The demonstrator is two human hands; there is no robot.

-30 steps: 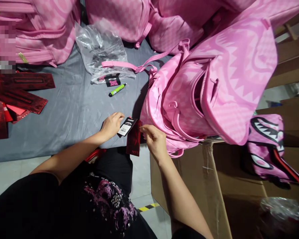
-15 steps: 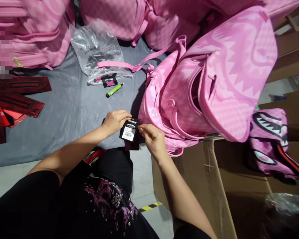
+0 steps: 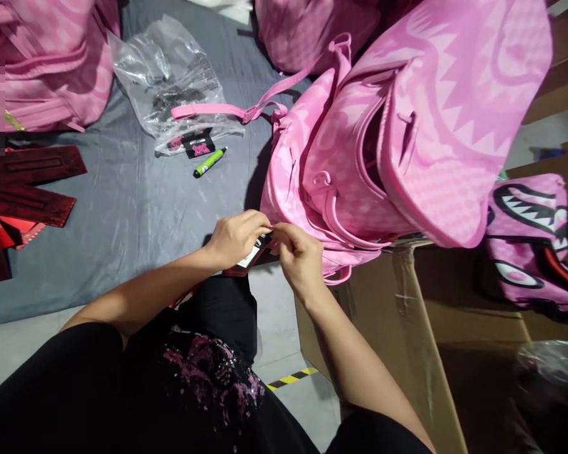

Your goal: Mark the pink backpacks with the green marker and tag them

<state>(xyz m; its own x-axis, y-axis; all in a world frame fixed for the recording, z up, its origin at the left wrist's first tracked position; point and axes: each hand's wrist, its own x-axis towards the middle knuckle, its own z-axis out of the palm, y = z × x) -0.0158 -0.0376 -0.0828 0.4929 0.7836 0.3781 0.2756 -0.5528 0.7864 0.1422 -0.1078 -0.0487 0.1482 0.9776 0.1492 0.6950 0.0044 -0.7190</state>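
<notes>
A black hang tag point(image 3: 254, 253) with a white label hangs tilted beneath my fingers, partly covered by them. My left hand point(image 3: 236, 239) is closed, pinching at the tag's upper end. Right against those fingertips, my right hand point(image 3: 300, 257) is also closed in a pinch; whatever is between its fingers is too small to make out. Both hands are at the near side of a pink backpack point(image 3: 350, 157), which lies with its front flap folded out and a pocket gaping. Its pink strap point(image 3: 208, 111) stretches left over the grey table cover point(image 3: 137, 208).
A clear plastic bag point(image 3: 165, 75) lies beyond a black card with a pink bear point(image 3: 201, 146) and a green marker point(image 3: 211, 162). Red-black tags point(image 3: 38, 164) are piled at left. Other pink bags stand behind. A cardboard box point(image 3: 378, 328) is below right, near a pink shark-face bag point(image 3: 530, 239).
My hands have come together at the tag's upper end, where they were apart on either side. The tag has tilted and is more covered. The view has shifted somewhat.
</notes>
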